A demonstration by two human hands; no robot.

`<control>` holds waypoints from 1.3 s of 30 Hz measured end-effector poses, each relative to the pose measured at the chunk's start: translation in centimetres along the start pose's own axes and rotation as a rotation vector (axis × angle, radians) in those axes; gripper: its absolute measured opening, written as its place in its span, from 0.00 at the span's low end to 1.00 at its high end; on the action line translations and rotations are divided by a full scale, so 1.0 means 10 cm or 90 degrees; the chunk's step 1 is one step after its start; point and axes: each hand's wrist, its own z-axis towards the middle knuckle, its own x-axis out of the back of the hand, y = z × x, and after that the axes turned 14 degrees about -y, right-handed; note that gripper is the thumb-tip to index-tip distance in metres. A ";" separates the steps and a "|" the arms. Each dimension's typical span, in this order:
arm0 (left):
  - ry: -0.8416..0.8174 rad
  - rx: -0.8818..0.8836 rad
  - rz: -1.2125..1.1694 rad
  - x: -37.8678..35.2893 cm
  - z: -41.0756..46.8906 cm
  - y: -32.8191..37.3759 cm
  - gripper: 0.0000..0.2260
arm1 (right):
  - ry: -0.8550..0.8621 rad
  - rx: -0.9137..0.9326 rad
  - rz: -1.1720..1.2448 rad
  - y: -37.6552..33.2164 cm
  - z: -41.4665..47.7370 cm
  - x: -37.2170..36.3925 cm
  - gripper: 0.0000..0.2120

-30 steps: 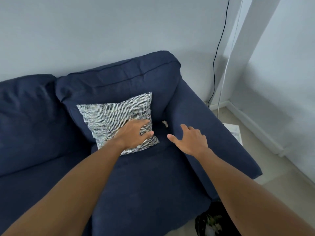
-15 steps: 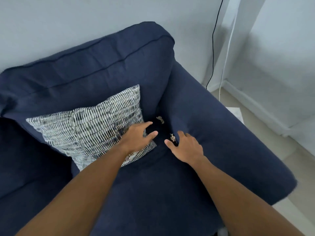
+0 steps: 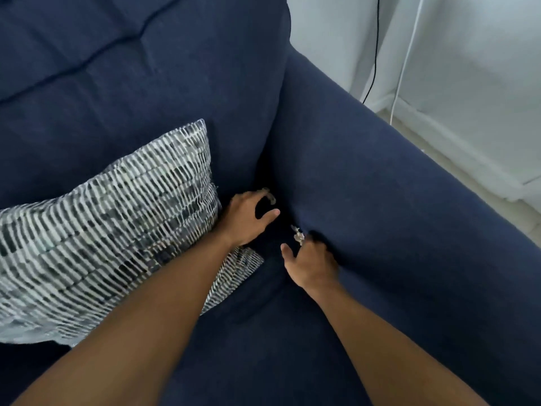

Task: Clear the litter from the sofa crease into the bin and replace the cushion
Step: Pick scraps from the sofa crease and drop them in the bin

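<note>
A white-and-grey patterned cushion [image 3: 117,230] leans against the navy sofa's backrest [image 3: 146,83], on the left. My left hand [image 3: 246,219] is just past the cushion's right edge, down in the corner crease. Its fingers curl toward a small pale scrap of litter [image 3: 270,196] at their tips, and the thumb stands apart. A second crumpled scrap [image 3: 298,236] lies in the crease beside the armrest [image 3: 409,215]. My right hand [image 3: 314,266] is right below it, fingertips at the scrap and thumb spread. The bin is out of view.
The seat cushion [image 3: 263,347] fills the foreground under both forearms. Beyond the armrest are a pale floor [image 3: 439,159], a white wall with skirting [image 3: 483,83], and a black cable [image 3: 376,54] and a white cable [image 3: 405,60] hanging down.
My view has moved closer and lower over the sofa corner. My left hand slid off the cushion into the crease toward the upper scrap. The right hand edged up to the lower scrap.
</note>
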 end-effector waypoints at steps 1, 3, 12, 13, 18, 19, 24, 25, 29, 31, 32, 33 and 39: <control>-0.005 0.002 -0.002 -0.04 0.10 -0.06 0.25 | 0.003 -0.004 0.014 0.00 0.08 -0.05 0.27; -0.025 -0.002 -0.005 -0.12 0.25 -0.16 0.26 | 0.014 -0.010 0.035 -0.01 0.20 -0.15 0.26; 0.023 0.017 -0.021 -0.42 0.75 -0.40 0.28 | 0.164 0.002 0.065 -0.03 0.56 -0.42 0.20; 0.029 0.022 -0.023 -0.44 0.81 -0.40 0.25 | 0.177 0.010 0.074 -0.02 0.58 -0.43 0.20; 0.047 0.054 0.001 -0.50 0.99 -0.42 0.15 | 0.261 0.055 0.127 -0.01 0.65 -0.50 0.16; 0.055 0.053 0.006 -0.51 1.00 -0.43 0.13 | 0.271 0.060 0.131 -0.01 0.67 -0.50 0.15; 0.074 0.029 0.029 -0.52 1.03 -0.44 0.07 | 0.279 0.057 0.126 -0.01 0.73 -0.51 0.13; 0.071 0.034 0.022 -0.53 1.04 -0.45 0.07 | 0.273 0.050 0.120 -0.02 0.74 -0.51 0.13; 0.081 0.039 -0.011 -0.52 1.00 -0.42 0.06 | 0.256 0.051 0.110 -0.02 0.71 -0.48 0.13; 0.098 0.026 0.009 -0.51 0.92 -0.41 0.06 | 0.252 0.066 0.096 -0.01 0.65 -0.44 0.12; 0.109 0.026 0.006 -0.50 0.88 -0.39 0.06 | 0.254 0.074 0.091 0.00 0.62 -0.43 0.12; 0.117 0.027 0.001 -0.49 0.83 -0.36 0.06 | 0.255 0.080 0.088 0.00 0.57 -0.40 0.11; 0.105 0.034 -0.045 -0.34 0.52 -0.21 0.07 | 0.218 0.107 0.085 -0.08 0.30 -0.20 0.12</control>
